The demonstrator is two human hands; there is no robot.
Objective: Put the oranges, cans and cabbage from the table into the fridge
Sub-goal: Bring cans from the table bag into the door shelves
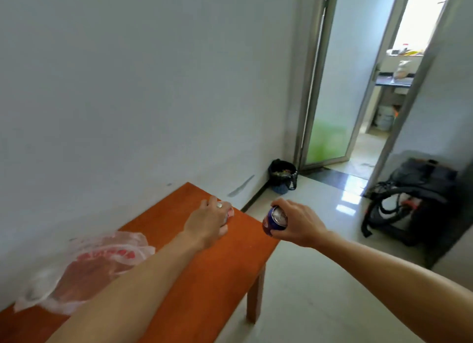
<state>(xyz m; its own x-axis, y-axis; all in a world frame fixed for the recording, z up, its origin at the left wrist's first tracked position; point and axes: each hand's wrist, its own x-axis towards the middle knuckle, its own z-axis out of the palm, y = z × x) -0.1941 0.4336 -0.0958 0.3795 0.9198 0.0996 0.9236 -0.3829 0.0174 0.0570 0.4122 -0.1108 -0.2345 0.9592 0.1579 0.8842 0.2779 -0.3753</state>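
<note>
Left hand [208, 221] clamping red can [229, 213] on table [179, 240], right hand [294, 225] at 3 o'clock wrapping blue can [274, 221], probably for one fridge trip.

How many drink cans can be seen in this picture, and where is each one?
2. A blue can is held in the right hand, off the table's end. A red can sits on the orange table under the left hand. The plastic bag could hide more.
</note>
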